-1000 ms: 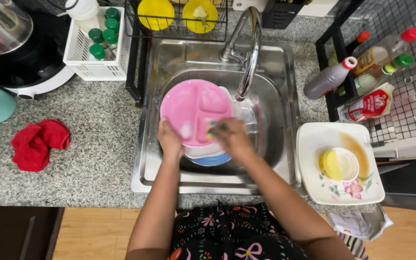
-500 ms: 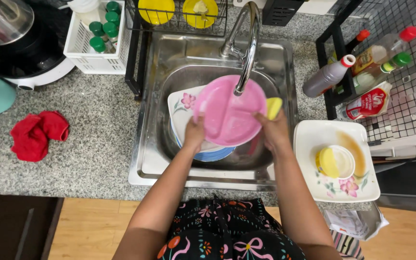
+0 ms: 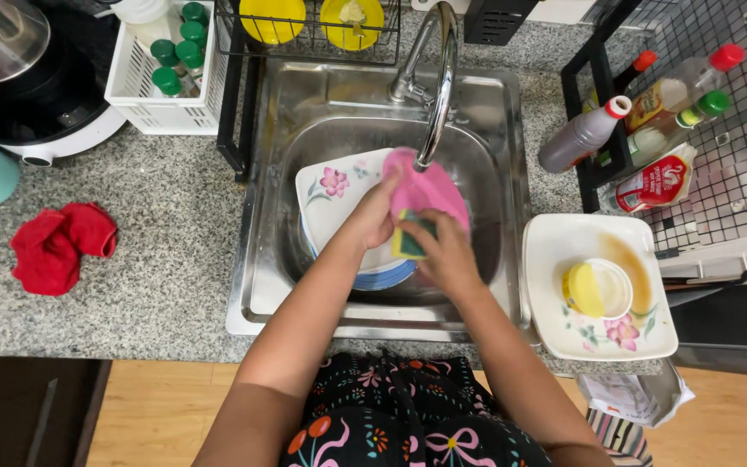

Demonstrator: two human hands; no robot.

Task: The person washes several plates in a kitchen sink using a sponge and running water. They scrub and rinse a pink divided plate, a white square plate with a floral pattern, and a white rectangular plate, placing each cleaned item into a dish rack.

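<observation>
Speckled granite worktop (image 3: 157,259) surrounds a steel sink (image 3: 304,104). Left hand (image 3: 372,218) grips the pink plate (image 3: 430,186) at its edge under the faucet (image 3: 437,82), fingers curled on the rim. Right hand (image 3: 444,255) presses a green-yellow sponge (image 3: 410,240) to it, fingers apparently closed around the sponge. The plate tilts, face toward the person, long axis running away from them; wet, it could slip onto the floral plate (image 3: 335,195).

On the black rack right of the sink, a red-and-white pouch (image 3: 657,183) leans against the tiled wall. Above it lie a clear bottle with a yellow-orange label (image 3: 660,102) and a green-capped bottle with a pale label (image 3: 663,138).
</observation>
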